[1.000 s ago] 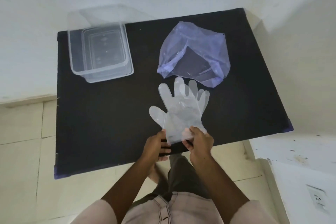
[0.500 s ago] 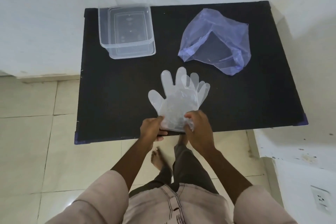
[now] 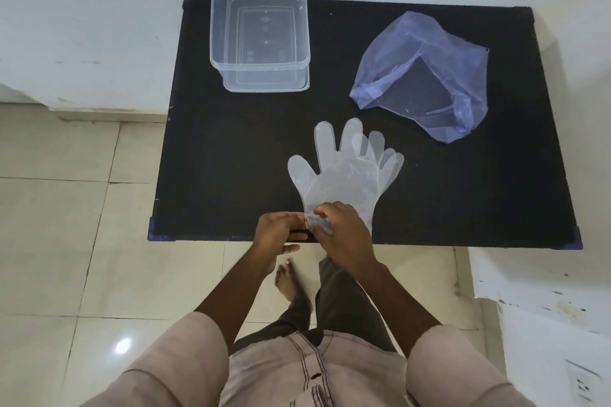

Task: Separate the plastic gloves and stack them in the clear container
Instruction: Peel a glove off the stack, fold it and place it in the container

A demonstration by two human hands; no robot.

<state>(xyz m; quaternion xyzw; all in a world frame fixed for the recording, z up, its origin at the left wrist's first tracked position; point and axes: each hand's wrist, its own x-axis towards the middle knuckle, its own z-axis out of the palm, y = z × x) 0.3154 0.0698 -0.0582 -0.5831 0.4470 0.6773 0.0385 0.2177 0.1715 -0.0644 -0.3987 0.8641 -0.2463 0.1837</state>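
A pile of clear plastic gloves [image 3: 345, 172] lies flat on the black table [image 3: 231, 149], fingers pointing away from me, slightly fanned. My left hand [image 3: 281, 233] pinches the cuff edge at the near left. My right hand [image 3: 344, 233] grips the cuff beside it, fingers curled into the plastic. The clear container [image 3: 261, 40] stands at the table's far left, with nothing visible inside.
A crumpled bluish plastic bag [image 3: 426, 76] lies at the far right of the table. The clear lid leans on the wall behind the container. A white ledge [image 3: 535, 281] stands to my right; tiled floor and my bare foot lie below the table's near edge.
My view has swung so the table sits more to the right and squarer. Both hands have closed in together on the cuff, my right hand sliding left over it. The gloves stay flat.
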